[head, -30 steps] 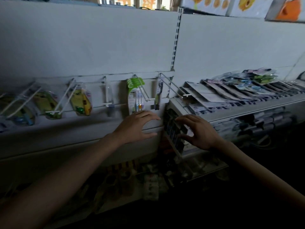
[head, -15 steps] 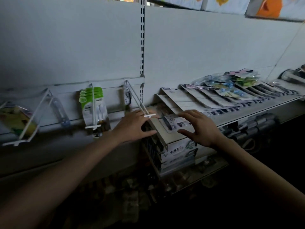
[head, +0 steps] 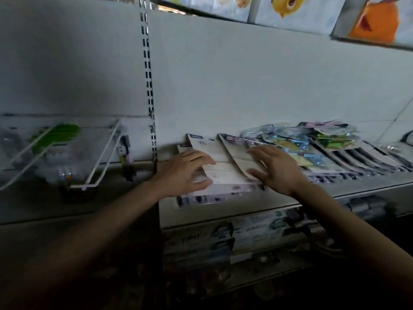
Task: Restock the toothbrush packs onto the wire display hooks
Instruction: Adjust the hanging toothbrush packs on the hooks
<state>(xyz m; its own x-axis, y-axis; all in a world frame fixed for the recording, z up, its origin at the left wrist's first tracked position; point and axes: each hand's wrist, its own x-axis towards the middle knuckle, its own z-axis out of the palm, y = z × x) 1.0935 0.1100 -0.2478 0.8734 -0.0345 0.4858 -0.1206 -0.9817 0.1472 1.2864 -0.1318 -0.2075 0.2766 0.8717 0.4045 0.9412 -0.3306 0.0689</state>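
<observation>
On the shelf right of the wire hooks (head: 98, 157), both my hands have shifted onto the flat-lying toothbrush packs (head: 225, 166): left hand (head: 185, 173) and right hand (head: 274, 168) spread open, gripping nothing yet, restocking pending.

A single wide-angle head-worn camera is looking forward and slightly down at a pale grey shop wall panel (head: 257, 81), standing close to it. Both bare forearms are reaching in from the bottom edge, the left hand (head: 185, 171) and the right hand (head: 274, 168) sitting near the middle of the frame. The slotted metal upright strip (head: 148, 86) is running just left of centre, bowing with the lens. White wire display hooks (head: 105, 157) are falling at the blurred left edge. No second view is sharing the scene.
</observation>
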